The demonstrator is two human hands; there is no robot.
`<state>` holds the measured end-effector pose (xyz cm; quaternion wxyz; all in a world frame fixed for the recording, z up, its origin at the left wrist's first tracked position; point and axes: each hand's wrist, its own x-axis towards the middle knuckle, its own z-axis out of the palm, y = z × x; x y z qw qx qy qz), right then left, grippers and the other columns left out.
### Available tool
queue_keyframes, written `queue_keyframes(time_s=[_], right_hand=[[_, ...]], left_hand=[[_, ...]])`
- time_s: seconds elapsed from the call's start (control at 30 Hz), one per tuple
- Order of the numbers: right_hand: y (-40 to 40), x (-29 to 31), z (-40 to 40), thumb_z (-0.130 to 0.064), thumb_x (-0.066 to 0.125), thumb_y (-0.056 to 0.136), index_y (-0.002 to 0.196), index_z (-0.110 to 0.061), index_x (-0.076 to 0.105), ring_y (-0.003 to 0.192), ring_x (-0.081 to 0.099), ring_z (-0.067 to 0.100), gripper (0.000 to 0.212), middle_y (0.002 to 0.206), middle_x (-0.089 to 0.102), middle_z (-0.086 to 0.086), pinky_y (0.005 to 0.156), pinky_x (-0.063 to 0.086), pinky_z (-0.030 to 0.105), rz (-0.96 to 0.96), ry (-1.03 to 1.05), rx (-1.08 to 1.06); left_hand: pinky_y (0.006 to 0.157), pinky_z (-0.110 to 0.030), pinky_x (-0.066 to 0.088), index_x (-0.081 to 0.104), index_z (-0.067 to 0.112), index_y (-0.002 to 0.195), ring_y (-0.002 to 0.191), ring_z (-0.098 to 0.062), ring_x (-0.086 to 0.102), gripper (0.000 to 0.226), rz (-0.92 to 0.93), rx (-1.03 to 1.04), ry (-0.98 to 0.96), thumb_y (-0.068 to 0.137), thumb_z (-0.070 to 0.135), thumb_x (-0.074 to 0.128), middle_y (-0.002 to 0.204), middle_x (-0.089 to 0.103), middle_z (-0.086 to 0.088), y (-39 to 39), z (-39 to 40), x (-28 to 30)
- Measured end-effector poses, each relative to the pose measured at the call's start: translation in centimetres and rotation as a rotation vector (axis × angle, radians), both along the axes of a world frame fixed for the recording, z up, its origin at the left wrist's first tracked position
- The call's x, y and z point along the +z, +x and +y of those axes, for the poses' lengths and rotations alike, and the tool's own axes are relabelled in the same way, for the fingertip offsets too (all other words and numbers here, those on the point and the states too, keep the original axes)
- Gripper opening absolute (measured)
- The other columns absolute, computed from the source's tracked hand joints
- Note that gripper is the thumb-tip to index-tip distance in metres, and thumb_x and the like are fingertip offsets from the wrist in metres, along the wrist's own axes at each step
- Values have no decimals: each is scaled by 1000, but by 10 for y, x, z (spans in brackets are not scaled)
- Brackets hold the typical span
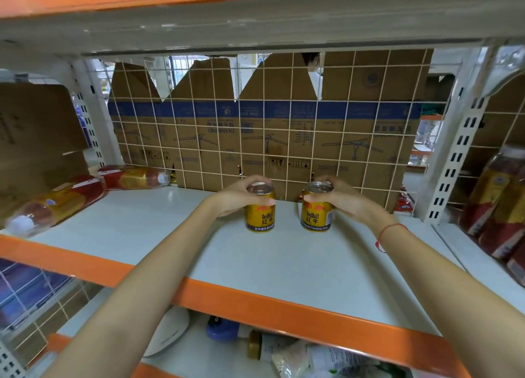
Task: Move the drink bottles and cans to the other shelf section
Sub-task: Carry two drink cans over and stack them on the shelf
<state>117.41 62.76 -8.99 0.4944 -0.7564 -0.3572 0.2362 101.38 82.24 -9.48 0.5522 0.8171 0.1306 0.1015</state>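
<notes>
Two gold Red Bull cans stand upright near the back of the white shelf [170, 230]. My left hand [237, 197] grips the left can [260, 212] around its top. The right can [316, 211] is held the same way by my right hand [342, 198]. On the shelf's left side lie two drink bottles with red and gold labels, one at the front left [54, 204], one further back [133, 177]. In the shelf section to the right stand several more bottles [500, 201] of that kind.
A wire grid backed by cardboard [270, 139] closes the rear of the shelf. A white slotted upright [451, 161] divides this section from the right one. The orange shelf edge [255, 301] runs across the front, with assorted goods on the shelf below.
</notes>
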Motion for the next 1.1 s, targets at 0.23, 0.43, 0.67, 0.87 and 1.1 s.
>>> queue_keyframes(time_s=[0.23, 0.43, 0.67, 0.87, 1.1], right_hand=[[-1, 0, -2, -11, 73, 79, 116, -23, 54, 107, 57, 25, 44, 115, 59, 4, 93, 49, 39, 13, 55, 44], [-5, 3, -5, -8, 68, 83, 121, -23, 52, 112, 55, 24, 44, 117, 58, 2, 99, 45, 43, 14, 21, 128], [-16, 8, -4, -10, 64, 87, 122, -25, 49, 114, 53, 25, 41, 122, 54, 5, 92, 46, 37, -13, -34, 110], [-31, 10, -1, -31, 78, 75, 144, -19, 31, 125, 43, 25, 83, 141, 38, 6, 100, 43, 36, -365, -240, 80], [-52, -1, 6, -33, 85, 65, 135, -18, 37, 122, 44, 37, 86, 140, 29, 13, 89, 48, 44, -747, -344, -156]], left_hand=[[91, -33, 47, 56, 27, 122, 115, -21, 53, 50, -25, -2, -153, 80, 2, 70, 122, 56, 1, 1, 3, -4], [94, -40, 48, 54, 33, 124, 122, -25, 51, 52, 58, -48, -132, 83, 5, 67, 133, 52, -2, -2, 6, 2], [94, -48, 49, 45, 33, 133, 124, -29, 46, 56, 157, -16, -41, 87, 12, 66, 137, 45, -4, -5, -2, 10], [84, -45, 55, 39, 44, 125, 116, -26, 50, 71, 190, 67, 194, 72, 23, 82, 131, 44, 1, -5, -15, 7], [94, -41, 49, 45, 31, 131, 113, -31, 50, 84, 44, 256, 523, 60, 20, 88, 128, 40, -11, 1, -25, -7]])
